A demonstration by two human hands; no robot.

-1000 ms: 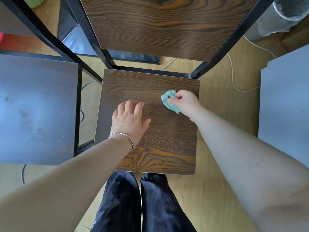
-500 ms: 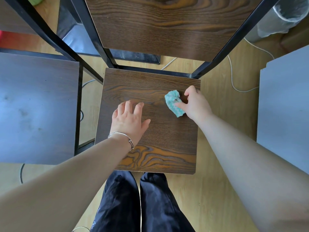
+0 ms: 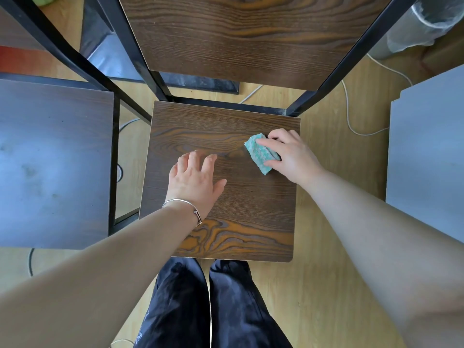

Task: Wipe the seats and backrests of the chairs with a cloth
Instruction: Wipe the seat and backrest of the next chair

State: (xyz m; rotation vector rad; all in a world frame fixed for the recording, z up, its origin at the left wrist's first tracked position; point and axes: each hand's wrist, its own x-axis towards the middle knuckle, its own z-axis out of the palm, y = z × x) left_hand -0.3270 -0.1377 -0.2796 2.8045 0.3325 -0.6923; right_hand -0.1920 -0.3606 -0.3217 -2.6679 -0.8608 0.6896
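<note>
Teal cloth (image 3: 259, 153), bunched into a small wad, lying on the rear right part of the dark wood-grain seat (image 3: 226, 217) of the centre chair, near its right edge. Right hand (image 3: 292, 156): grip closed on the cloth, index finger laid across its far end and thumb across its near end, holding it down against the seat. Left hand (image 3: 194, 180): grip empty, fingers straight and slightly spread, palm flat on the middle of the seat, apart from the cloth (a thin metal bracelet (image 3: 185, 205) circles the wrist). Backrest (image 3: 238, 33) of matching wood beyond the seat, set between black metal frame bars (image 3: 339, 71). A second chair seat (image 3: 50, 159) stands just beside on the left; a grey panel (image 3: 431, 146) lies to the right. A white cable (image 3: 349, 116) runs over the pale wooden floor (image 3: 326, 285); dark trousers (image 3: 226, 310) show at the seat's front edge
</note>
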